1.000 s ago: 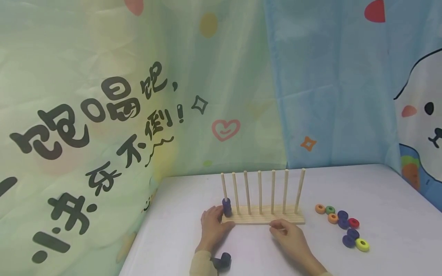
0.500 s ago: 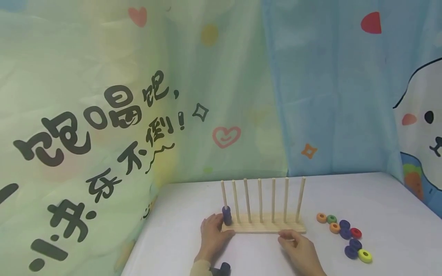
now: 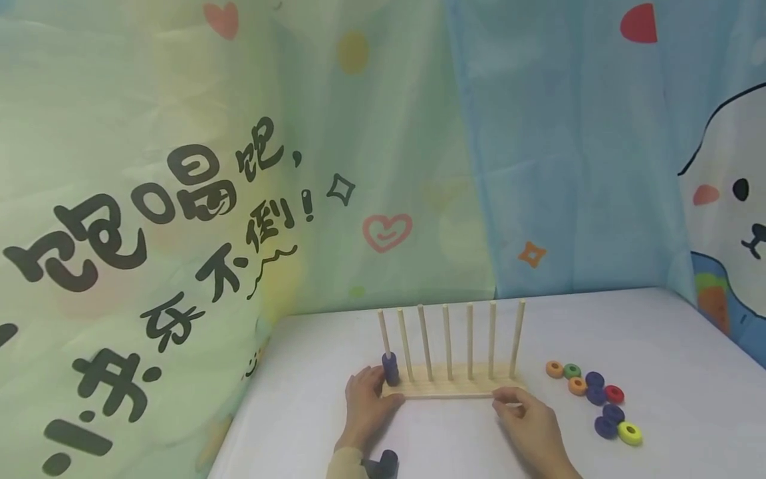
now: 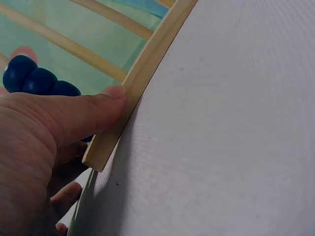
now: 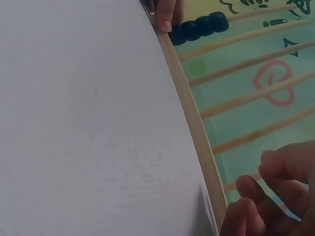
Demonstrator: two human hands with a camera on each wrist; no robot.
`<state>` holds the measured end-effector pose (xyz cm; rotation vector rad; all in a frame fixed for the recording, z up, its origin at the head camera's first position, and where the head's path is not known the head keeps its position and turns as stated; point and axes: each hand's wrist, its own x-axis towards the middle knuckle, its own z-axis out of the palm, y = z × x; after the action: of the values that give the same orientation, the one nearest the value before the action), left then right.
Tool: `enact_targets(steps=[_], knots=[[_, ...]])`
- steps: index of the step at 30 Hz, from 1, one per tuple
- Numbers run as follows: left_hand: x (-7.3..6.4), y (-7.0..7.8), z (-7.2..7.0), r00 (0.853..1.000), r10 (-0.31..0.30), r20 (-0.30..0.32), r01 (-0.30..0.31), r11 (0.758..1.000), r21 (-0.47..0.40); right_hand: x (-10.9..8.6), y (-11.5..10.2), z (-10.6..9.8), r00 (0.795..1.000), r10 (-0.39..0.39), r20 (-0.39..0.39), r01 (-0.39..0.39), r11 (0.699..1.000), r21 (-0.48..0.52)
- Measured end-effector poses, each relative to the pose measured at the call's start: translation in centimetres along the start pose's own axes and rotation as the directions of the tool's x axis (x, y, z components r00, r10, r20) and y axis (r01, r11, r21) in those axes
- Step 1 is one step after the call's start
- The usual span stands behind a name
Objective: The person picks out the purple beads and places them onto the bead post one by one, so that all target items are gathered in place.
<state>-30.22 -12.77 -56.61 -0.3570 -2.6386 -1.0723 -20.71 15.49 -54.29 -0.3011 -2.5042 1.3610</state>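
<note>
Rack (image 3: 439,390), seven-pegged: stood lower centre of the head view, blue beads (image 3: 390,369) on its leftmost peg (image 3: 384,332). Left hand (image 3: 365,404): gripped its left end. Right hand (image 3: 531,424): loosely curled by its right end. Loose beads (image 3: 596,396): lay lower right, on the bench (image 3: 449,439).

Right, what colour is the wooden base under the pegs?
Light tan; the base shows best in the head view.

Right hand (image 3: 531,424) is further right along base's (image 3: 447,390) front edge: it's below peg six (image 3: 493,339) from left, versus peg five (image 3: 469,339) a second ago, and now hides base's front right corner.
</note>
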Motion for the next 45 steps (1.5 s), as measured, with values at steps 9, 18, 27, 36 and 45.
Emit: enact_targets(steps=[9,18,27,36,45], knots=[[-0.1,-0.6,0.2,1.000,-0.012,0.007,0.012,1.000,-0.004,0.3,0.7,-0.9,0.990,-0.098,-0.097,0.091,0.993,-0.078],[0.0,-0.6,0.4,1.000,-0.004,-0.001,0.004,1.000,-0.003,0.9,1.3,-2.4,0.988,-0.094,-0.119,0.070,0.979,-0.192],[-0.1,-0.4,0.2,1.000,-0.021,0.013,0.021,1.000,-0.012,1.2,1.7,-4.4,0.988,-0.023,-0.150,-0.011,0.975,-0.220],[0.3,0.0,-0.1,1.000,-0.020,0.024,0.020,1.000,-0.005,1.8,3.0,-5.5,0.978,-0.065,-0.200,0.015,0.971,-0.240],[0.3,-0.2,0.1,0.999,-0.035,0.027,0.035,0.999,0.007,1.9,4.1,-7.3,0.964,-0.134,-0.228,0.069,0.960,-0.272]])
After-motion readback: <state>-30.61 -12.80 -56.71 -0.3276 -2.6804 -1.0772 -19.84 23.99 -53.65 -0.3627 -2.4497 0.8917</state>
